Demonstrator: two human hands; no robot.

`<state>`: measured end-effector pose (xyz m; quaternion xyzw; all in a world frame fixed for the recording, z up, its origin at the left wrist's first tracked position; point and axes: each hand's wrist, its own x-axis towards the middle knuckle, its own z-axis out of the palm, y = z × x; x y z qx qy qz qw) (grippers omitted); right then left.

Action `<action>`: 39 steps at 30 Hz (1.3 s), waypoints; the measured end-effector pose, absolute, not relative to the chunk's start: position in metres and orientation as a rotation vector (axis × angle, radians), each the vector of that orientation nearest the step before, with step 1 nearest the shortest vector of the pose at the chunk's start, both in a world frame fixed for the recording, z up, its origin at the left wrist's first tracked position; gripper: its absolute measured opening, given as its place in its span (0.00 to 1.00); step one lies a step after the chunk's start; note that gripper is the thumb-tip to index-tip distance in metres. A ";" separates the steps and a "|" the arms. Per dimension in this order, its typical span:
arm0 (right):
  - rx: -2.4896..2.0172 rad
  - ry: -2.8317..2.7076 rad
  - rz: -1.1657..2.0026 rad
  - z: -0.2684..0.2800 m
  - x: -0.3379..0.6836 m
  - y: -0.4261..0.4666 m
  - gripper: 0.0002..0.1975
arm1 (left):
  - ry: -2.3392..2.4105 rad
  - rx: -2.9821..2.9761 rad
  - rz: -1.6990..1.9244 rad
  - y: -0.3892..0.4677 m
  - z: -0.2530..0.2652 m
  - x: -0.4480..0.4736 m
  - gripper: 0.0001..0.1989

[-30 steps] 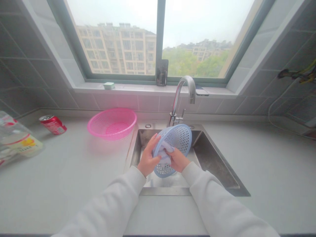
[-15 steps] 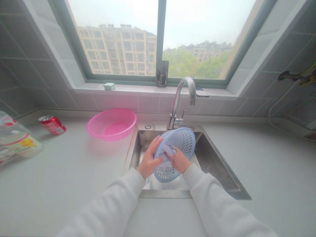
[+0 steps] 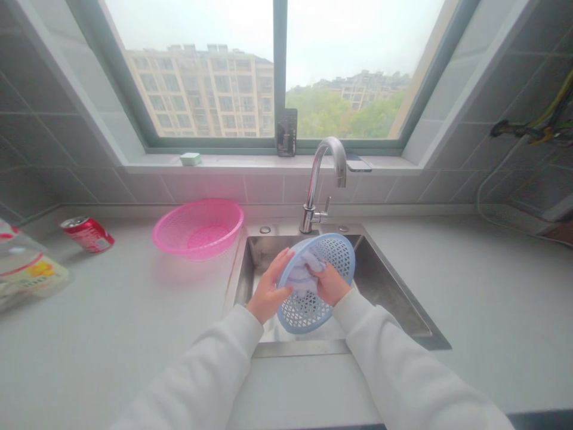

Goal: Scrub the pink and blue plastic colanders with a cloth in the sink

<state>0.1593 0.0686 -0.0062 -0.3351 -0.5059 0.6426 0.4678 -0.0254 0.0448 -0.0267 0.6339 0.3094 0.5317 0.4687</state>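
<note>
A blue plastic colander [image 3: 340,257] with a pattern of small holes is tilted on its side over the steel sink [image 3: 394,298]. My left hand [image 3: 270,289] grips its left rim, thumb on the inner side and fingers behind. Inside the colander my right hand [image 3: 330,283] presses a pale, bunched cloth [image 3: 302,276] with bluish markings against the wall. The fingers of the right hand are closed on the cloth and partly hidden by it. The chrome faucet [image 3: 319,179] rises just behind the colander.
On the left of the counter stand a pink basket [image 3: 197,230], a red can [image 3: 88,234] lying tilted, and a clear plastic bag or bottle with a label [image 3: 38,269]. A green sponge-like block [image 3: 190,159], a black upright package [image 3: 287,132] and a phone [image 3: 358,163] rest on the windowsill.
My right hand has shifted slightly to the right with the cloth, showing more of it inside the colander. My left hand keeps its hold on the rim. The camera view has turned slightly.
</note>
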 end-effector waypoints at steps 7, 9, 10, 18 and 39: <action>-1.094 -1.890 1.385 -0.014 0.155 0.068 0.18 | 0.853 1.576 1.275 0.048 -0.026 -0.030 0.36; -1.072 -1.698 1.465 -0.014 0.154 0.068 0.20 | 0.862 1.571 1.280 0.049 -0.026 -0.030 0.37; -1.027 -1.543 1.524 -0.014 0.154 0.069 0.21 | 0.855 1.558 1.287 0.049 -0.026 -0.029 0.37; -0.853 -1.008 1.581 -0.014 0.158 0.074 0.24 | 0.776 1.425 1.291 0.046 -0.026 -0.021 0.39; -0.798 -0.941 1.656 -0.010 0.163 0.074 0.23 | 0.748 1.424 1.296 0.044 -0.028 -0.023 0.39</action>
